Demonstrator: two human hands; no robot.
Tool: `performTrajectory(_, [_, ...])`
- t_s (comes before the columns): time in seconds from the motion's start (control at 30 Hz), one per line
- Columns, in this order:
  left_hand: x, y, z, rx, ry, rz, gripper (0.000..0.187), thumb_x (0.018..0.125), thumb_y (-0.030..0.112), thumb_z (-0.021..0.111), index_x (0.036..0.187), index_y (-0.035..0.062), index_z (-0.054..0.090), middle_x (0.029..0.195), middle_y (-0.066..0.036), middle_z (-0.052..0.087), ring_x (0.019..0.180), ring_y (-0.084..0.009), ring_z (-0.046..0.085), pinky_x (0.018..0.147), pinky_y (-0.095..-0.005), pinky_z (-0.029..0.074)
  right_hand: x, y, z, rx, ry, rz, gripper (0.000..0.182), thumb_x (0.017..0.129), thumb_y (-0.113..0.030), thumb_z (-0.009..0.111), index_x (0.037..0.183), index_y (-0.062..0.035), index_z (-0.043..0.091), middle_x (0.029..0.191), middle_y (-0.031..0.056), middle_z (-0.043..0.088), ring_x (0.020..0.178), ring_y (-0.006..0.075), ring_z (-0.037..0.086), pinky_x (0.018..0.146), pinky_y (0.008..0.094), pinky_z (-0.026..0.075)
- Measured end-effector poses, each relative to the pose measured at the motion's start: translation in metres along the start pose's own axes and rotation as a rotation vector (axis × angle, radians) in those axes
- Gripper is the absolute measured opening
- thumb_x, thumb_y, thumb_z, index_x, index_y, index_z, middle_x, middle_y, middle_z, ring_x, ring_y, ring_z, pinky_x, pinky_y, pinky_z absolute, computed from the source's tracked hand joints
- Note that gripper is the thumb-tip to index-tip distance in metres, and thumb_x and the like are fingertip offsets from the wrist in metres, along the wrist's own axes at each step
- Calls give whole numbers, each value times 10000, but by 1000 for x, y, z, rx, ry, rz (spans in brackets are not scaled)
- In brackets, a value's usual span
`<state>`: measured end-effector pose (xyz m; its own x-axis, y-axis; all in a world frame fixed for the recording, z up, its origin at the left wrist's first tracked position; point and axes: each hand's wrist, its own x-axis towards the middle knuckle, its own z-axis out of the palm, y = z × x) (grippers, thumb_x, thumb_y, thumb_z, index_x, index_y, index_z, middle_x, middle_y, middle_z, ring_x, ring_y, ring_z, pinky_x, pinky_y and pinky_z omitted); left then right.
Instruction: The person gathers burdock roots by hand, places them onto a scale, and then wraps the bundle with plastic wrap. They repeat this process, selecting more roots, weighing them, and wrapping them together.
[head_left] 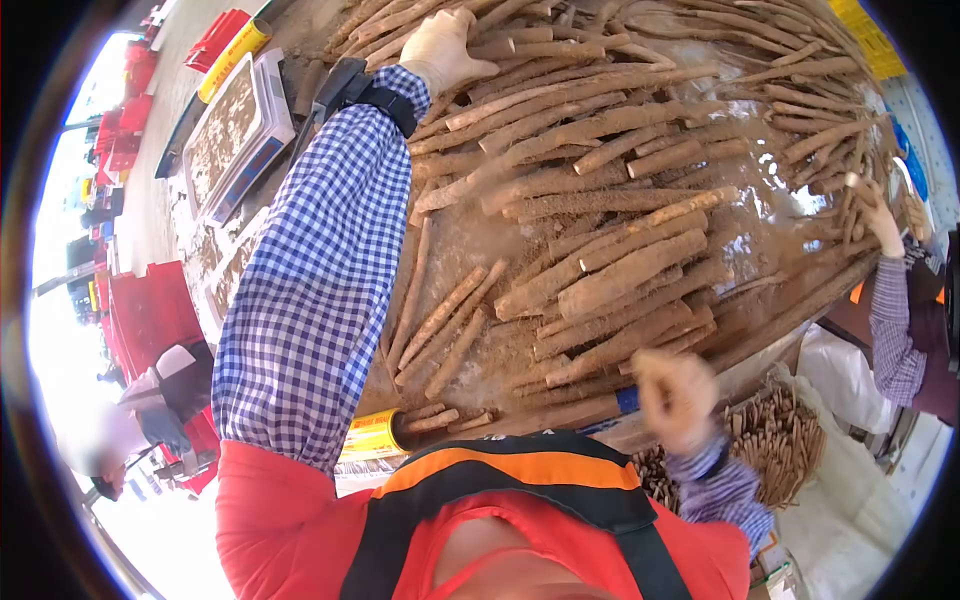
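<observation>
My left hand [440,52], in a pale glove, is stretched out over the pile of long brown roots [560,125] at the top of the table. Its thumb points away from the fingers, which rest on the roots and are partly hidden. A dark band circles that wrist above a blue checked sleeve. Close to my chest, my right hand [675,398] looks curled but is smeared by motion. Whether it holds anything does not show. It is nearest a stack of thick, soil-covered roots [625,280] with pale cut ends. Several thinner roots [440,320] lie left of that stack.
A shallow white tray [283,95] of soil-like bits stands at left. A yellow can [372,433] lies by the near edge. At right, a co-worker's hand [878,218] touches roots. A sack [775,440] of short sticks stands below. Another person bends over at lower left.
</observation>
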<state>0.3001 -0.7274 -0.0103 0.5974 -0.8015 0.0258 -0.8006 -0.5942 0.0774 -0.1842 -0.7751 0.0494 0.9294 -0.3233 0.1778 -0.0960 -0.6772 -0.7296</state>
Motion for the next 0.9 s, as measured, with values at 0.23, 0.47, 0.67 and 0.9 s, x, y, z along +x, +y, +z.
performTrajectory(0.23, [-49,2,14,113,157,83,597,731,377,777,1215,108,556,1226,-110,508,1171,-328,486,907,-428,503,143,55,-17,-184,70,-72,215,886,-95,608,1099,-79,636,963,91,668,803,239,661,696,317,526])
performTrajectory(0.47, [-80,8,16,182,0,179,447,860,288,645,1231,67,526,1189,-167,540,1101,-346,544,891,-429,508,144,43,-7,-326,-200,-106,308,872,-204,631,1165,-109,613,1052,104,659,888,253,655,779,323,528])
performTrajectory(0.67, [-112,21,36,-312,-37,194,464,918,287,613,1280,29,481,1173,-207,595,1059,-325,604,952,-393,491,47,75,-31,-106,29,302,326,902,-235,628,1192,-85,621,1090,125,665,938,210,664,817,302,533])
performTrajectory(0.9, [-123,117,18,76,-143,59,583,786,368,748,1252,82,544,1214,-153,548,1149,-318,542,934,-403,505,-7,40,31,161,68,498,383,884,-267,645,1218,-84,597,1008,113,693,901,224,675,786,330,528])
